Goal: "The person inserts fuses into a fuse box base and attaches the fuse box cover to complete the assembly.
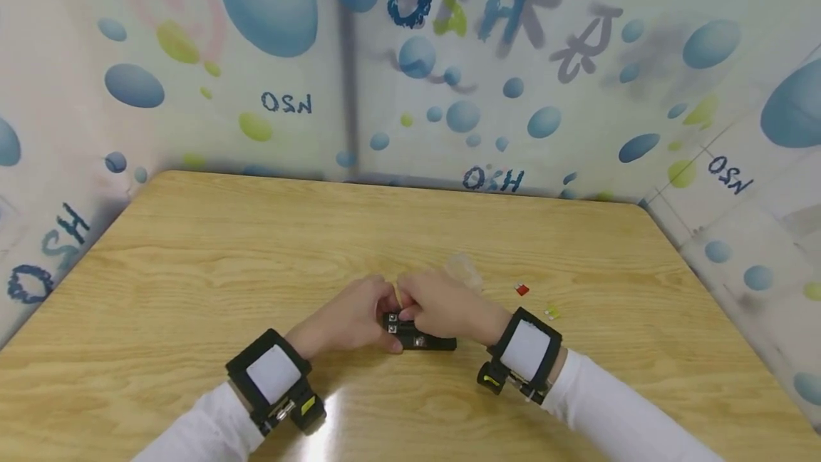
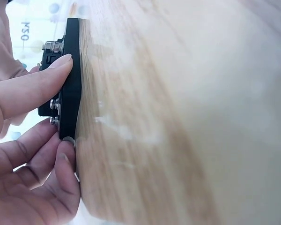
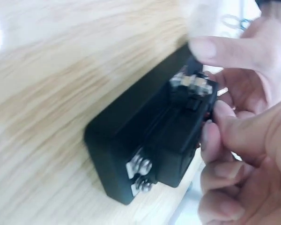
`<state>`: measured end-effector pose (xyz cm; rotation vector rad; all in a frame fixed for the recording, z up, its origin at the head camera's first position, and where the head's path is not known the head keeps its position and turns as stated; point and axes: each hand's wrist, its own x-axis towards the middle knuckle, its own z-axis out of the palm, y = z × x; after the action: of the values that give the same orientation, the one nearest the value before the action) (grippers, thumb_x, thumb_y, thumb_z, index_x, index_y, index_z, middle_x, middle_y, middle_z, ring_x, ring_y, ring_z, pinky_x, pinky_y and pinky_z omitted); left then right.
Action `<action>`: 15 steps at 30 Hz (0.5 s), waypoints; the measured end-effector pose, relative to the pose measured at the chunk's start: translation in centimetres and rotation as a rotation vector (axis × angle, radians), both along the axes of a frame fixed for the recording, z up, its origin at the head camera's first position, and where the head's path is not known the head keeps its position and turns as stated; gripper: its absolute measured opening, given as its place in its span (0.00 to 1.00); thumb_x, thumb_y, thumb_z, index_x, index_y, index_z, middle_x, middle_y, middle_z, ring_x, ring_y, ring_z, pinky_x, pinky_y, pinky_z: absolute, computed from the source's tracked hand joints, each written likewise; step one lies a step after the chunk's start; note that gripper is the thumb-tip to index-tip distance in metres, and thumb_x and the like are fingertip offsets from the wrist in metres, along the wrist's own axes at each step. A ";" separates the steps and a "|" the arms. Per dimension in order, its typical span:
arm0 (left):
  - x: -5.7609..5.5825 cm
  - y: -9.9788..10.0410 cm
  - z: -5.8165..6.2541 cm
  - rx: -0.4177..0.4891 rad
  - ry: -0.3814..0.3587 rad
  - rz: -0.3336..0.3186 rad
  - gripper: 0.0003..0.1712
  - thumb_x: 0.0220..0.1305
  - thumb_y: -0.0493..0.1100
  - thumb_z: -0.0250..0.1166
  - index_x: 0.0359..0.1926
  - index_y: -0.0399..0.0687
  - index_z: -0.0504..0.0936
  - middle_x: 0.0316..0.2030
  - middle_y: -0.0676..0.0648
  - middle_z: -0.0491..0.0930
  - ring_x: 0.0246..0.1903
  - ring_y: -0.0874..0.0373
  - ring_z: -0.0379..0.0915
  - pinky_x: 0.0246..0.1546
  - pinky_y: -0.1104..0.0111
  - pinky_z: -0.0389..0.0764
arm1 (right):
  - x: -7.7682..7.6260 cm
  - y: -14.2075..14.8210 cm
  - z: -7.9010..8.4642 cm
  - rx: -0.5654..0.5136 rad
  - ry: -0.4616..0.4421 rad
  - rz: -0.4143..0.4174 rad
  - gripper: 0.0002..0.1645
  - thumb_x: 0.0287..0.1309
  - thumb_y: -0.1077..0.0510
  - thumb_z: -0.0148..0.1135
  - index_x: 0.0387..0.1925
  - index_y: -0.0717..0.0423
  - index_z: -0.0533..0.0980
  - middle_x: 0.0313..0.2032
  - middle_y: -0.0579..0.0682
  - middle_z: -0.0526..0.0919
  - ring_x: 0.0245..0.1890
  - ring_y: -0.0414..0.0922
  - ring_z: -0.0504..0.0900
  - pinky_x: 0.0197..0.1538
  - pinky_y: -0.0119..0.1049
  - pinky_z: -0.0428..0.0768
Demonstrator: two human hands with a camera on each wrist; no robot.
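Observation:
My left hand [image 1: 353, 316] grips one end of a black fuse holder [image 1: 432, 343] with silver screw terminals, which rests on the table. In the left wrist view its thumb lies along the side of the black base [image 2: 73, 89], with the other fingers curled around the near end. My right hand [image 1: 442, 303] bends over the raised middle. Its thumb and index finger pinch a small part there, mostly hidden; only a trace of red shows beside the fingertips in the right wrist view. The screw terminals [image 3: 141, 165] face that camera.
To the right of my hands lie a small red blade fuse [image 1: 522, 289] and a yellow one [image 1: 552, 312]. A clear plastic piece [image 1: 463, 269] sits just behind my right hand. The wooden table [image 1: 224, 248] ends at a patterned wall [image 1: 410, 127].

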<state>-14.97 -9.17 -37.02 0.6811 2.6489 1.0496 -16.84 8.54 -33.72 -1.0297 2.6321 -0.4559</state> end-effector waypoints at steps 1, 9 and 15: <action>0.0 0.0 0.0 0.000 -0.003 -0.001 0.23 0.34 0.45 0.82 0.32 0.47 0.81 0.30 0.51 0.75 0.30 0.60 0.68 0.33 0.70 0.70 | 0.2 0.0 -0.1 0.017 0.028 0.013 0.11 0.58 0.63 0.64 0.26 0.50 0.71 0.24 0.43 0.74 0.27 0.39 0.71 0.31 0.28 0.69; 0.0 0.1 0.1 -0.002 -0.046 -0.001 0.26 0.36 0.45 0.82 0.40 0.49 0.83 0.32 0.52 0.76 0.33 0.59 0.69 0.35 0.67 0.71 | 1.6 -0.3 0.4 0.281 0.389 0.208 0.20 0.55 0.52 0.70 0.46 0.56 0.76 0.37 0.48 0.84 0.38 0.42 0.82 0.47 0.37 0.81; -0.2 0.1 0.2 0.002 -0.061 -0.003 0.22 0.37 0.45 0.82 0.33 0.47 0.79 0.28 0.50 0.74 0.28 0.59 0.68 0.29 0.69 0.70 | 2.3 -0.5 -0.2 0.418 0.725 0.337 0.16 0.62 0.50 0.64 0.47 0.55 0.77 0.36 0.47 0.84 0.35 0.41 0.81 0.44 0.34 0.81</action>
<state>-15.12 -9.10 -36.81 0.6427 2.5950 1.0552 -14.50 8.07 -33.91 -1.6626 2.8202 0.6345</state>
